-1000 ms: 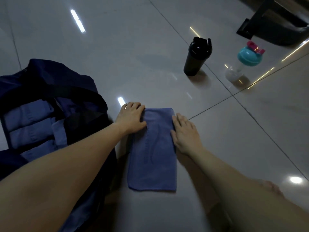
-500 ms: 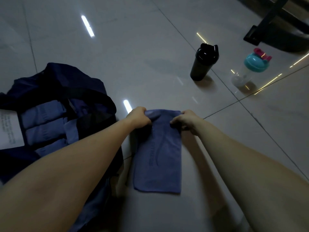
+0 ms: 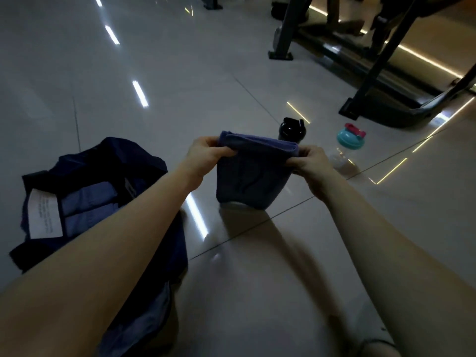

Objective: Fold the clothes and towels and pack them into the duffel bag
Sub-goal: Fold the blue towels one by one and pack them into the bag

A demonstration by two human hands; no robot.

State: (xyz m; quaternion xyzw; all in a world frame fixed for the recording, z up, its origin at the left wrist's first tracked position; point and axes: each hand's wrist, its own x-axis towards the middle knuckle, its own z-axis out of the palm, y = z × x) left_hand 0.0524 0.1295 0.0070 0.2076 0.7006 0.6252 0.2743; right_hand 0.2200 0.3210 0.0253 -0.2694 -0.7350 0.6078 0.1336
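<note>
A folded blue towel (image 3: pixel 253 173) hangs in the air above the glossy tile floor, doubled over at its top edge. My left hand (image 3: pixel 206 157) pinches its top left corner and my right hand (image 3: pixel 313 166) pinches its top right corner. The dark navy duffel bag (image 3: pixel 134 161) lies open on the floor to the left, partly behind my left forearm. Inside it lie folded blue clothes (image 3: pixel 88 204) and a white label (image 3: pixel 45 217).
A black shaker bottle (image 3: pixel 292 128) stands just behind the towel. A clear bottle with a teal lid (image 3: pixel 349 144) stands to its right. Dark legs of gym equipment (image 3: pixel 365 86) rise at the back right. My knee shows at the bottom right.
Both hands went from lying flat on the towel on the floor to gripping its far corners and lifting it up. The view tilted upward.
</note>
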